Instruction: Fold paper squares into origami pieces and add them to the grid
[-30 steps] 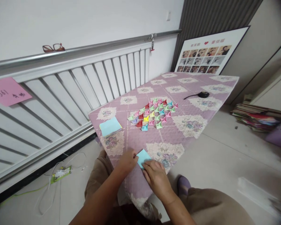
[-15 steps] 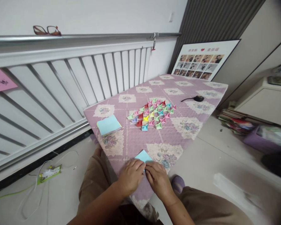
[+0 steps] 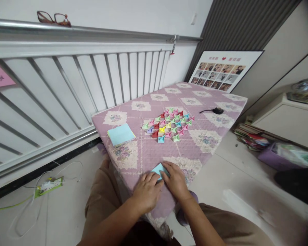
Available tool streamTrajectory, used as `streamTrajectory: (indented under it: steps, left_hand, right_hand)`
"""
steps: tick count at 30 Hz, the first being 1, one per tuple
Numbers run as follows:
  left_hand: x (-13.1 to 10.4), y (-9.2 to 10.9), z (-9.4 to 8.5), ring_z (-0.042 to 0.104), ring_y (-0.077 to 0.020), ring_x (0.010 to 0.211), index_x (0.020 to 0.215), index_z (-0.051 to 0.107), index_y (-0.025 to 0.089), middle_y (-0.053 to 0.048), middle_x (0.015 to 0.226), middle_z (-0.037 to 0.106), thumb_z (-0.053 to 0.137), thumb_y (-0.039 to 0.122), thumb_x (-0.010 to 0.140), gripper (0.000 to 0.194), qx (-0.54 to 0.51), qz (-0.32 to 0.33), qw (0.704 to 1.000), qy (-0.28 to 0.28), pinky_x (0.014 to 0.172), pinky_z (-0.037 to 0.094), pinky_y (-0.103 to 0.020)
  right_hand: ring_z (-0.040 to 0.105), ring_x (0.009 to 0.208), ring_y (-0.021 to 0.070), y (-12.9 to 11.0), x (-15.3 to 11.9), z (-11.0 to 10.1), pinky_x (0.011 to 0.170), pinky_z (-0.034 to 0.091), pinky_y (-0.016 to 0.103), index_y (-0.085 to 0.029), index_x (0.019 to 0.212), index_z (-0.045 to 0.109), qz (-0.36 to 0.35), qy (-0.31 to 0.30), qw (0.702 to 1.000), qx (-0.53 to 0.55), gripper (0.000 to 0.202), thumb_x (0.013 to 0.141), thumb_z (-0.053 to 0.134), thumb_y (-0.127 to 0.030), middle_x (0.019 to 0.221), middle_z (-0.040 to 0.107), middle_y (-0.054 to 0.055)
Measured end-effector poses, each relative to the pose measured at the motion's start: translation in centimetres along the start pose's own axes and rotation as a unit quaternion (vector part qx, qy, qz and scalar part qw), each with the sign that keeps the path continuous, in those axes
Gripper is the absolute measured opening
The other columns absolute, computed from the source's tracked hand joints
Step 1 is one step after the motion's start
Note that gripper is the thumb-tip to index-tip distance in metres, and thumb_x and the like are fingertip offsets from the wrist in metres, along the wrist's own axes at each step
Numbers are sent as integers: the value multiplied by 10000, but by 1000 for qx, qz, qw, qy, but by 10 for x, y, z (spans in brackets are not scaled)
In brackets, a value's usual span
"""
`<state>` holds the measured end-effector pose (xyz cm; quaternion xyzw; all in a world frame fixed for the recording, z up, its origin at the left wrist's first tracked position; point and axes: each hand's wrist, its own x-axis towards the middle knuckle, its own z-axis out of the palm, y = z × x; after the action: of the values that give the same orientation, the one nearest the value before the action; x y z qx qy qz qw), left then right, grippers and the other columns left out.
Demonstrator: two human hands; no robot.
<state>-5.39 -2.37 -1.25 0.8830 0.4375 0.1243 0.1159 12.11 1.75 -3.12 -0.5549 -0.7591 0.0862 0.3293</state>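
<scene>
A small light-blue sheet of origami paper (image 3: 158,169), partly folded, lies at the near corner of the table, mostly covered by my fingers. My left hand (image 3: 146,192) holds down its lower left side with bent fingers. Along the paper's right edge, my right hand (image 3: 175,181) presses with its fingers, the thumb lying on the sheet. Farther up the cloth stand several small folded paper pieces (image 3: 168,125) in red, pink, green, yellow and blue, arranged in close rows. To the left rests a stack of square paper (image 3: 121,134) with a light-blue sheet on top.
A floral tablecloth (image 3: 154,150) covers the table, whose left edge runs along a white radiator (image 3: 113,78). A black object with a thin tail (image 3: 217,110) lies at the far right. Glasses (image 3: 53,18) sit on the pipe. A power strip (image 3: 49,186) is on the floor.
My right hand has shifted up along the paper's right side, and less of the blue sheet shows. The left hand stays at its lower left. The camera view has tilted slightly.
</scene>
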Motion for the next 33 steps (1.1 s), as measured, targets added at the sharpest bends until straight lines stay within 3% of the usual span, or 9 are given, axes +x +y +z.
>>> streamTrajectory:
  steps: [5,10,22,33]
  left_hand:
    - [0,0,-2,369,-258,1239,1286,506,247,-55,1279,510,449,300,929,365,-3,-3,1000,10,1056,297,-460]
    - [0,0,-2,367,-262,1243,1281,512,244,-61,1267,513,471,306,920,368,-5,-4,1000,8,1058,296,-465]
    - [0,1,-4,371,-260,1233,1264,514,250,-50,1273,514,488,309,911,359,5,-10,1000,3,1041,299,-460]
    - [-1,3,-10,404,-263,1157,1236,534,290,-27,1271,524,547,317,874,364,6,-22,1000,-8,955,345,-461]
  right_hand:
    - [569,1067,249,1,-2,1,925,449,438,-217,1080,657,-4,-7,1000,1,266,846,543,-268,1141,639,94]
    - [565,1057,254,2,-1,0,924,448,443,-221,1165,625,3,2,1000,-11,342,838,560,-295,1132,638,94]
    - [572,1056,237,5,-4,1,929,429,422,-229,989,664,13,0,999,30,194,831,570,-289,1118,654,75]
    - [542,833,206,4,3,-1,788,396,343,-214,771,597,40,-13,999,26,143,858,519,-296,822,620,43]
